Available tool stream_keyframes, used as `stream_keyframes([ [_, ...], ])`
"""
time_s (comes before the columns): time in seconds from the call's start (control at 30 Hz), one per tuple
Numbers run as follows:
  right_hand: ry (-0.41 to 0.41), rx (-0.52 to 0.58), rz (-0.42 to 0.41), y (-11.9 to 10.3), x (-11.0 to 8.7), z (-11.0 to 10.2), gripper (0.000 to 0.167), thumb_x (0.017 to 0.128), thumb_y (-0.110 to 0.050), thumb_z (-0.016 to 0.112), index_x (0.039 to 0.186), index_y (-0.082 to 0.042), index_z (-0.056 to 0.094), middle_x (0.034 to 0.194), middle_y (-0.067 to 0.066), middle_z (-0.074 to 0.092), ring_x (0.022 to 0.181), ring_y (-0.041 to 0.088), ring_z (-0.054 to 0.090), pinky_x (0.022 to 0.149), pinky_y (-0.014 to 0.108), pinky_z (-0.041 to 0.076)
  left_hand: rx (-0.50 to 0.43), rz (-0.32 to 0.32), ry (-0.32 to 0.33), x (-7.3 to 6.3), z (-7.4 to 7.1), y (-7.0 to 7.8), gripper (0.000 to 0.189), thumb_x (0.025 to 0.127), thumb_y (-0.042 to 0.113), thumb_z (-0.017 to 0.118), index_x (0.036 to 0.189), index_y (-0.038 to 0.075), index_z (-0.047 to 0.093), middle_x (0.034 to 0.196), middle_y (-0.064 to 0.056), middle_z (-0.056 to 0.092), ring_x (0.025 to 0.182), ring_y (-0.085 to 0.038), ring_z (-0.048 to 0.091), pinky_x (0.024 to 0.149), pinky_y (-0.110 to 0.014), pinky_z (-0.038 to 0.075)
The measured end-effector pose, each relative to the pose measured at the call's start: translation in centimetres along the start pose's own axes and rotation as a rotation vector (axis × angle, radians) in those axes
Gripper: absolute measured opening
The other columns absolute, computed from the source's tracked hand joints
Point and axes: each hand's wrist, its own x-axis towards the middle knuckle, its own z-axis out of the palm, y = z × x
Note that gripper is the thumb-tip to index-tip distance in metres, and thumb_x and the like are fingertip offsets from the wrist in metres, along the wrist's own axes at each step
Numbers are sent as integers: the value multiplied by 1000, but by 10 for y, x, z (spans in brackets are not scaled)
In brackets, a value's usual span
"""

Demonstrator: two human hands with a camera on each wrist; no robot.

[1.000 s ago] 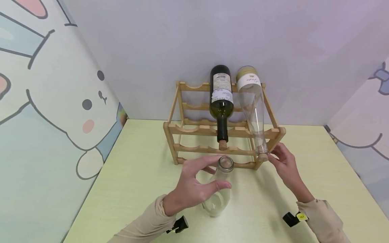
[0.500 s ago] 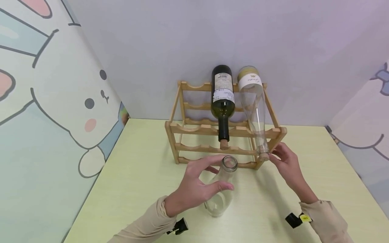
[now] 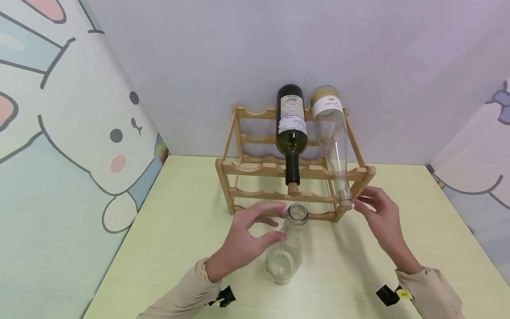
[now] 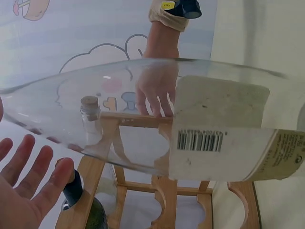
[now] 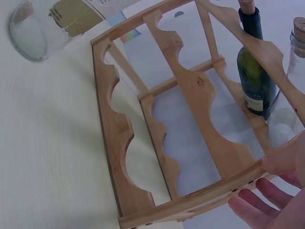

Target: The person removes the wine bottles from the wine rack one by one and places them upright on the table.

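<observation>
A clear glass bottle [image 3: 283,261] stands upright on the table with its uncorked mouth up. Beside its neck is my left hand [image 3: 247,239], fingers spread and slightly bent, holding nothing. The left wrist view shows a barcode label [image 4: 200,147] on this bottle. At the right front corner of the wooden wine rack [image 3: 271,170] is my right hand [image 3: 380,215]; its thumb and fingertips lie at the end frame in the right wrist view. Two corked bottles lie in the rack's top row, necks forward: a dark green wine bottle [image 3: 292,141] and a clear bottle [image 3: 335,146].
The rack stands near the back wall [image 3: 199,79], its lower tiers holding no bottles. Pale tabletop [image 3: 179,221] extends on both sides of it. A cartoon rabbit panel [image 3: 71,133] borders the left. Black cameras [image 3: 387,295] sit at both wrists.
My left hand has loosened its fingers and drawn back left from the standing bottle, which stays upright. My right hand has shifted slightly right, away from the clear bottle's cork.
</observation>
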Motion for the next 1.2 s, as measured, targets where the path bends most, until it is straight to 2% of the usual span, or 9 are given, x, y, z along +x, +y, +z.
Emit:
stream_keyframes([
  [0.1, 17, 129, 15, -8, -4, -4, 26, 85, 9, 63, 110, 11, 53, 94, 3, 61, 77, 10, 66, 63, 25, 56, 12, -24, 51, -3, -8, -4, 39, 87, 13, 69, 121, 2, 56, 104, -14, 65, 97, -23, 63, 71, -35, 57],
  [0.2, 19, 240, 8, -17, -9, -10, 18, 85, 11, 61, 101, 14, 51, 88, 11, 58, 67, 16, 67, 59, 29, 57, 33, -74, 123, -7, -16, -10, 37, 84, -2, 68, 119, 1, 57, 102, -15, 64, 95, -25, 63, 71, -35, 57],
  [0.3, 0, 229, -18, -25, -13, -14, 15, 86, 11, 60, 98, 12, 52, 88, 14, 58, 66, 16, 68, 59, 28, 56, 53, -130, 191, -10, -25, -14, 36, 82, -10, 66, 117, -1, 58, 101, -16, 63, 93, -25, 64, 70, -35, 57],
  [0.47, -49, 206, -66, -40, -20, -17, 15, 85, 13, 60, 99, 10, 54, 87, 12, 62, 70, 17, 68, 60, 30, 57, 99, -198, 277, -13, -39, -17, 33, 84, -9, 65, 115, -2, 58, 100, -16, 63, 93, -24, 63, 71, -32, 56],
  [0.6, -105, 257, -126, -52, -25, -17, 19, 83, 18, 59, 101, 13, 55, 89, 12, 64, 75, 18, 68, 61, 30, 57, 139, -238, 328, -14, -48, -20, 32, 85, -6, 66, 116, -2, 57, 101, -16, 63, 96, -25, 62, 74, -31, 56],
  [0.9, -205, 348, -158, -80, -33, -13, 31, 82, 23, 55, 112, 17, 53, 104, 17, 63, 92, 24, 65, 69, 31, 57, 183, -242, 479, -19, -68, -33, 29, 85, -7, 65, 113, -5, 58, 108, -18, 60, 103, -25, 58, 75, -27, 55],
  [1.07, -219, 337, -165, -91, -37, -12, 34, 79, 24, 58, 112, 16, 53, 103, 19, 60, 89, 23, 65, 68, 30, 57, 204, -257, 541, -16, -75, -31, 32, 85, -9, 63, 116, -8, 55, 114, -23, 56, 107, -33, 54, 79, -28, 55],
  [1.2, -199, 298, -163, -97, -41, -12, 34, 77, 23, 61, 109, 13, 56, 99, 17, 60, 85, 20, 65, 67, 28, 57, 243, -269, 547, -12, -80, -29, 35, 85, -9, 64, 118, -11, 52, 116, -27, 53, 108, -41, 52, 81, -26, 54],
])
